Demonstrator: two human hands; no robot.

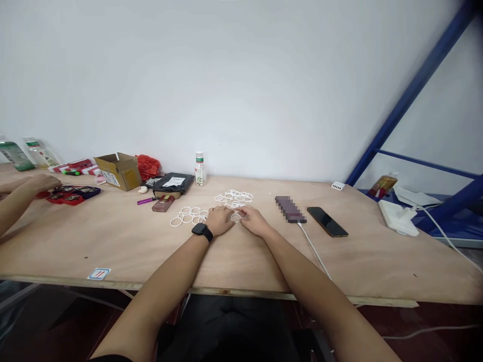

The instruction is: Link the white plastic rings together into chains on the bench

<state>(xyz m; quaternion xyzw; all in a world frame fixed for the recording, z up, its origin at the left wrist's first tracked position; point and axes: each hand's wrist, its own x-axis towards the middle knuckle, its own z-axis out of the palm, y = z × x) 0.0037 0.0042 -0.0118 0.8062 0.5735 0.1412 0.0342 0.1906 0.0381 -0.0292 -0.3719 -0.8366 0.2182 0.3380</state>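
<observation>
A single white ring [236,222] lies on the wooden table between my two hands. My left hand [221,220], below a black watch on the wrist, has its fingers closed at the ring's left edge. From the other side my right hand [253,220] pinches the ring's right edge with bent fingers. Just beyond my hands is a loose pile of white rings [238,196]. To the left of my left hand, several more white rings [186,218] lie flat in rows; my left hand covers part of that group.
Right of my hands lie a phone [290,209] with a white cable and a dark phone [326,221]. At left are a small dark red box [163,203], a black package [174,184], an open carton [119,172] and a bottle [199,169]. Another person's hands [35,183] work far left.
</observation>
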